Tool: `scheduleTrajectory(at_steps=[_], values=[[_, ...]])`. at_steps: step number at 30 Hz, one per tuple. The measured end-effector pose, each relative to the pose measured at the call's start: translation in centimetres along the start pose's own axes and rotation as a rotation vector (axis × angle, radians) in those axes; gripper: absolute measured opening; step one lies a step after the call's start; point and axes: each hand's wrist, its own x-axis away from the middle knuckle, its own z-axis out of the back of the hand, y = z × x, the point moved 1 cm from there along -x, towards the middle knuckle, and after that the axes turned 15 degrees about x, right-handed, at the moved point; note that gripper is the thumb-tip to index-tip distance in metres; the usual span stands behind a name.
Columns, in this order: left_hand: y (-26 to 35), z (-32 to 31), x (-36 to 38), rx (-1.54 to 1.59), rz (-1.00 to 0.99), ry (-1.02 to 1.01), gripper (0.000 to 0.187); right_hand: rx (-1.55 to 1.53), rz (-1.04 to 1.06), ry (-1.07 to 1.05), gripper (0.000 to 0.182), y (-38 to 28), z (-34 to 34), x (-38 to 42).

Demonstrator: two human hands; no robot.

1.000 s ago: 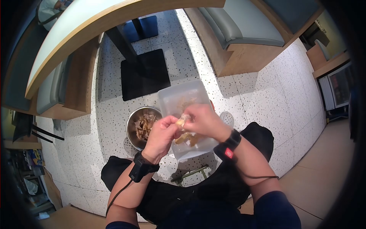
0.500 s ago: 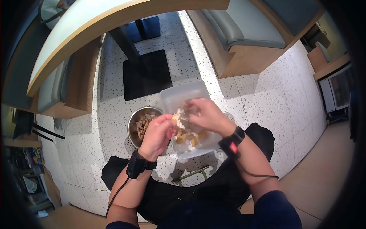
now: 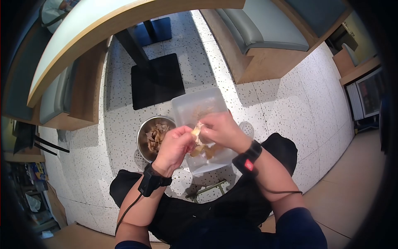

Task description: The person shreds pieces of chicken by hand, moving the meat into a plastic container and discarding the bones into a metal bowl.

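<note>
A small piece of pale, yellow-edged food (image 3: 197,131), which looks like chicken meat with skin, is held between my two hands. My left hand (image 3: 175,146) pinches its left side between thumb and fingers. On the other side, the closed fingers of my right hand (image 3: 222,129) grip it. Both hands are above a translucent plastic tub (image 3: 180,105). Inside the tub lie yellowish-brown pieces (image 3: 210,151) and some small shreds (image 3: 201,111). To the left of the tub a steel bowl (image 3: 141,152) holds brown, irregular pieces (image 3: 155,137), partly behind my left hand.
The tub and bowl rest on a speckled floor (image 3: 120,162) in front of my knees. Ahead is a black table base (image 3: 159,83) under a white tabletop (image 3: 78,33). Padded benches (image 3: 273,33) stand on both sides. A person's sleeve (image 3: 52,16) shows at upper left.
My right hand has come down and left, closing on the piece beside my left hand. Earlier its fingers were apart from the piece. The view has shifted slightly.
</note>
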Motion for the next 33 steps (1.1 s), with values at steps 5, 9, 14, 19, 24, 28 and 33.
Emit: scheduleTrajectory(at_steps=[5, 9, 14, 19, 24, 28, 33], values=[[0.2, 0.4, 0.2, -0.018, 0.043, -0.017, 0.002, 0.134, -0.027, 0.029, 0.019, 0.6, -0.4, -0.1], [0.2, 0.2, 1.0, -0.025, 0.041, -0.005, 0.003, 0.314, -0.179, 0.056, 0.019, 3.1, -0.4, -0.6], [0.4, 0.9, 0.3, -0.009, -0.042, 0.009, 0.004, 0.265, -0.236, -0.065, 0.021, 3.4, -0.6, -0.5], [0.3, 0.7, -0.7, 0.026, -0.11, 0.092, 0.007, 0.261, -0.185, -0.059, 0.023, 2.3, -0.9, -0.4], [0.2, 0.6, -1.1, 0.022, -0.135, 0.092, 0.008, -0.004, -0.069, 0.085, 0.021, 1.1, -0.5, -0.1], [0.0, 0.3, -1.1, -0.094, -0.136, 0.069, 0.008, -0.096, -0.102, -0.013, 0.02, 0.1, -0.2, 0.1], [-0.1, -0.1, -0.7, -0.154, -0.137, 0.033, 0.006, -0.127, -0.153, -0.07, 0.018, 0.1, 0.0, 0.2]])
